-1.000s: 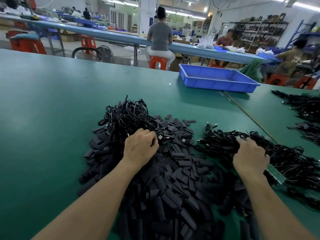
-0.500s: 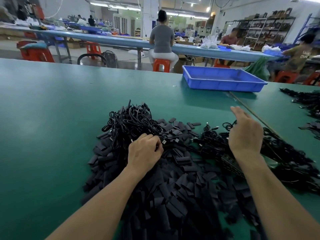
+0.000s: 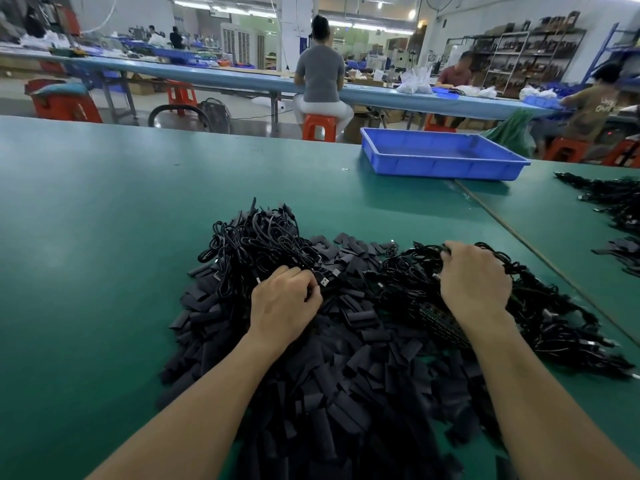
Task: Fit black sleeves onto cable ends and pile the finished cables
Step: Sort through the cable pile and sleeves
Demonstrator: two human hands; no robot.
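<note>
A worker's left hand pinches a cable end, its metal plug poking out past clenched fingers, above the heap of black sleeves spread over the near middle of the green desk. The right hand curls into the cable tangle on the right, grasping several loops. Pulling one lead free risks dragging knotted neighbours along, and the forearms lying over the sleeves could sweep loose ones toward the near edge. The sleeve heap touches both the tangle and the cable pile at far left, so finished and unfinished leads could get mixed. A blue tray sits well apart at the far right, more cables lie on the adjoining desk at right, and a seated person works at a bench beyond.
</note>
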